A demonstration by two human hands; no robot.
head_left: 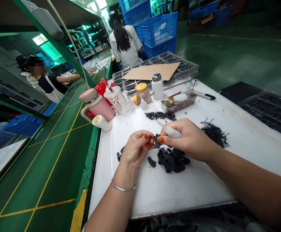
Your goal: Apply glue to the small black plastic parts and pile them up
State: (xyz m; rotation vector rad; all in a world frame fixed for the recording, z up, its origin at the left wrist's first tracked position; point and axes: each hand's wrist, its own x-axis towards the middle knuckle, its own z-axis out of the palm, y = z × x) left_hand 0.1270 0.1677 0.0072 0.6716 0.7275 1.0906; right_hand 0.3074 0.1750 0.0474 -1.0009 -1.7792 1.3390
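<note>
The black part (157, 144) is a small, dark, matte piece with a blocky upper portion and a flatter, broader lower edge that ends in a rounded corner; much of it is covered by fingers, so its full outline cannot be told. It sits between the two hands, just above the white tabletop (203, 188), near the upper left of a heap of black pieces (171, 160). Those are of a similar dull black, curved and plate-like, tangled over one another, and one loose piece (151, 161) lies just beside them on the left.

The left hand (137, 146) is closed to a pinch, thumb and forefinger together at the part's left side, on a tiny dark bit whose shape is too small to tell. The right hand (187, 138) is also mostly closed: its thumb presses the part from the right, while a white squeeze bottle (173, 132) lies held in its grip, the thin pointed tip aimed up and left.

Beyond the hands lies a scatter of small black rings (158, 115), and to the right a loose pile of thin black pins (215, 132)
</note>
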